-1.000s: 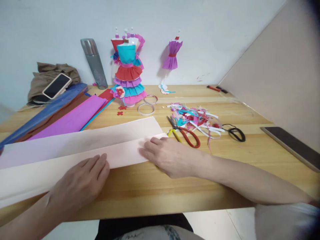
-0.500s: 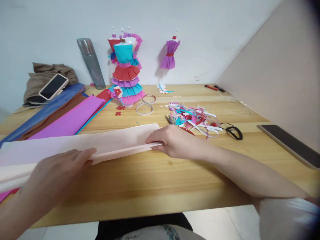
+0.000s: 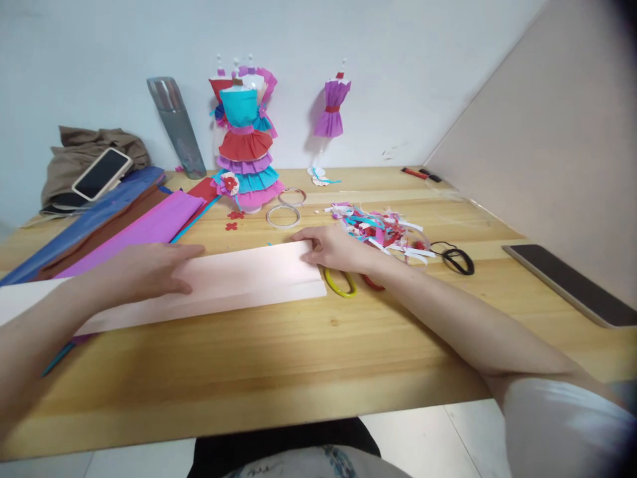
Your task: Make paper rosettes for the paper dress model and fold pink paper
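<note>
A long strip of pale pink crepe paper (image 3: 249, 277) lies across the table in front of me, with a lengthwise crease near its lower edge. My right hand (image 3: 331, 249) pinches the upper right corner of it between thumb and fingers. Over the left part rests my left hand (image 3: 144, 269), thumb and forefinger spread apart on the paper. Just beyond the strip's right end, scissors show a yellow handle (image 3: 341, 284) and a red handle (image 3: 373, 283), partly under my right wrist.
Paper scraps (image 3: 378, 226) are heaped behind my right hand. Coloured paper sheets (image 3: 134, 232) lie at left. Dolls in paper dresses (image 3: 246, 143), a small purple-dressed doll (image 3: 333, 109) and a bottle (image 3: 176, 126) stand at the back. Two tape rolls (image 3: 283, 216) lie before them; a tablet-like device (image 3: 567, 282) is at right.
The paper's folded lower edge has opened out and the strip lies flatter. Both hands have moved up to its upper edge; the left fingers have spread. The yellow handle has come into sight.
</note>
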Tool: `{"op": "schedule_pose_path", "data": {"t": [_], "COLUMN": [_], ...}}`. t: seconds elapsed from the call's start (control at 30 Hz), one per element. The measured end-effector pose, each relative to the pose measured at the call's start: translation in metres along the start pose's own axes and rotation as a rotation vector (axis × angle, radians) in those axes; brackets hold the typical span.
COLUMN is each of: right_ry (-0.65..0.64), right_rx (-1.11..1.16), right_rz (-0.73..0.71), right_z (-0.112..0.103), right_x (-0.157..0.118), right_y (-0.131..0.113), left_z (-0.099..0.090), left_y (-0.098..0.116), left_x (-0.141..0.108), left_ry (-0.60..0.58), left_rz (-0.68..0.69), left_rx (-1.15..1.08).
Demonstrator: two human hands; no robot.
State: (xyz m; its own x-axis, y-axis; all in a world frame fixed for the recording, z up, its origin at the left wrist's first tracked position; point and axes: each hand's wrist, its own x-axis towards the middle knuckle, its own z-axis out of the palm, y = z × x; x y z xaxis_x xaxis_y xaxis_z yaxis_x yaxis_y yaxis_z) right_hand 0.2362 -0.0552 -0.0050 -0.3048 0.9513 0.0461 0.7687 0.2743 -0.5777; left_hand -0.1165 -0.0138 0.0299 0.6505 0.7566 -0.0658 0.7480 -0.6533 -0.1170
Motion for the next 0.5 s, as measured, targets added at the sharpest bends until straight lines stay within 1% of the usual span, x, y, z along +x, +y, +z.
{"op": "schedule_pose_path", "data": {"t": [0.03,0.1,0.17,0.23,0.37,0.43,0.5], "right_ry": [0.005,0.034,0.042,0.008,-0.044,-0.046,-0.039], "right_rx": [-0.036,-0.095,-0.127,-0.146,-0.250,-0.284,-0.298], "right_rz": [-0.002,0.001,-0.009,-0.051,-0.167,-0.134,-0.071], "right_z": [-0.002,-0.007,-0.011,-0.011,-0.005,0.001,0.007], "right_x": [-0.001,-0.003,-0.004,-0.005,-0.005,-0.004,-0.002], "right_y": [-0.001,-0.004,-0.006,-0.007,-0.006,-0.006,-0.005], "left_z": [0.000,0.000,0.000,0.001,0.004,0.008,0.014], "left_y": [0.008,0.025,0.041,0.055,0.078,0.090,0.100], "left_x": [0.003,0.008,0.013,0.018,0.021,0.018,0.015], "left_ry": [-0.100,-0.161,-0.168,-0.155,-0.108,-0.084,-0.018], "left_rz": [0.012,0.062,0.135,0.182,0.216,0.265,0.304], "left_rx": [-0.006,-0.034,-0.087,-0.114,-0.105,-0.109,-0.088]}}
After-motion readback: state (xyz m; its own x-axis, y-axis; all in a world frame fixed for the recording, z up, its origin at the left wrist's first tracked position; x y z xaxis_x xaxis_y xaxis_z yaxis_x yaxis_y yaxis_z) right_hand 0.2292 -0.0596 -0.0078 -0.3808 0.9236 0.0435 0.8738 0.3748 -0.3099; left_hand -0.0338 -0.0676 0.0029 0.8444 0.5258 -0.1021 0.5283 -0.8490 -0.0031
